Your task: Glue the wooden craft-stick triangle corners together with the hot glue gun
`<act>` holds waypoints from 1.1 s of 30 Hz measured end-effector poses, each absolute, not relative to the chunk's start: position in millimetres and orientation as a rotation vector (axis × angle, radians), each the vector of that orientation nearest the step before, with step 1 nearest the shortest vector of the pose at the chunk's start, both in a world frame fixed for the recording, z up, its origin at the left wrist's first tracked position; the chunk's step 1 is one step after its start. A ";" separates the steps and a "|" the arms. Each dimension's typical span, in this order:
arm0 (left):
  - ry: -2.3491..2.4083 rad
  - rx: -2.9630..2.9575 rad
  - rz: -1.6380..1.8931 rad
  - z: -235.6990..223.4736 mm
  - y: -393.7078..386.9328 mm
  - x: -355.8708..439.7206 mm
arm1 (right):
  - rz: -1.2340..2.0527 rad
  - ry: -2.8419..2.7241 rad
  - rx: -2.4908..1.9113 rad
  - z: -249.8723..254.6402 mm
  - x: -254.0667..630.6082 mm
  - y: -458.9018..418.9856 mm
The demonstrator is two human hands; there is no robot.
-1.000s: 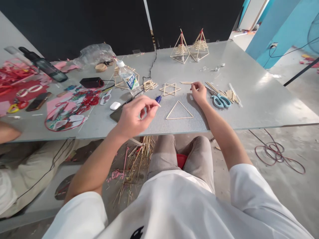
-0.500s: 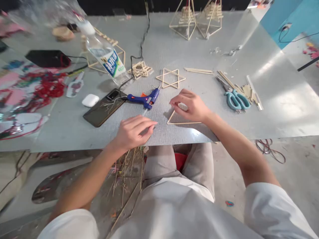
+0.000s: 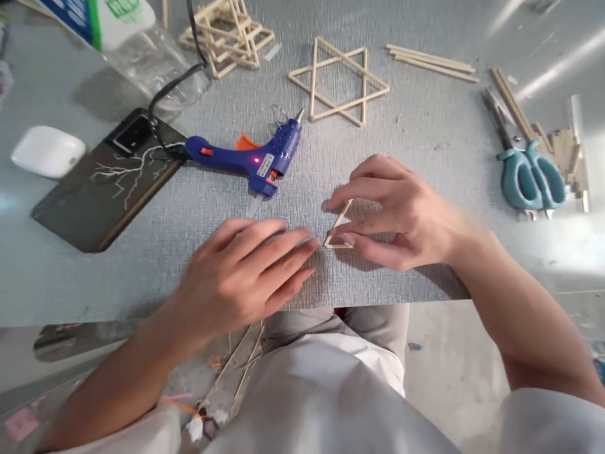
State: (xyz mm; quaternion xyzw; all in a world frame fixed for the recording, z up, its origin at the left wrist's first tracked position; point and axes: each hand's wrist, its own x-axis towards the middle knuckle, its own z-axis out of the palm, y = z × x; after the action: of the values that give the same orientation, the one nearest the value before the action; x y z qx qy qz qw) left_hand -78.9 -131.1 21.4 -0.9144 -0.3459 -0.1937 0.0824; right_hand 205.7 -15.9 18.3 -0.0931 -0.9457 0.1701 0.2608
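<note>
Wooden triangle [image 3: 343, 215] is mostly hidden under the right hand [image 3: 401, 214], whose grip I cannot tell; left hand [image 3: 241, 271] is released, glue gun [image 3: 229, 159] beyond.

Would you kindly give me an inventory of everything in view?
Table: one, grey, throughout
Stick triangle: one, pale, near edge
Stick star: one, pale, top centre
Stick frames: several, pale, top
Loose sticks: about three, pale, top right
Glue gun: one, blue, centre-left
Phone: one, dark, left
Case: one, white, far left
Bottle: one, clear, top left
Cable: one, black, over phone
Scissors: one, blue-handled, right
Offcuts: several, pale, beside scissors
Floor sticks, scraps: several, mixed, below
Shirt: one, white, bottom
Trousers: pair, grey, bottom
Left hand: one, bare, beside triangle
Right hand: one, bare, over triangle
</note>
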 end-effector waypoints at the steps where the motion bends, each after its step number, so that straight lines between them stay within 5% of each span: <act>1: -1.043 -2.743 -0.565 21.3 -130.9 -78.2 | 0.472 -2.562 -0.261 18.1 205.7 -16.1; 22: -1.105 -2.770 -1.041 9.2 -129.6 -83.6 | 0.447 -2.359 -0.288 18.5 206.3 -8.5; 27: -1.110 -2.714 -1.378 0.1 -126.1 -83.8 | 0.523 -2.285 -0.398 14.3 202.1 -7.1; 33: -1.558 -2.707 -2.206 22.9 -146.4 -65.4 | 0.516 -2.242 -0.313 44.3 182.3 -36.8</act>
State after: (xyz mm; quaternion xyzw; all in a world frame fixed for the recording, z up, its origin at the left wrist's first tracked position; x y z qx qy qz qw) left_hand -65.4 -146.4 22.9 -0.6671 -0.3840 -0.5436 -0.3347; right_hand 182.3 -36.8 44.3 -0.1237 -0.8856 0.2037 0.3987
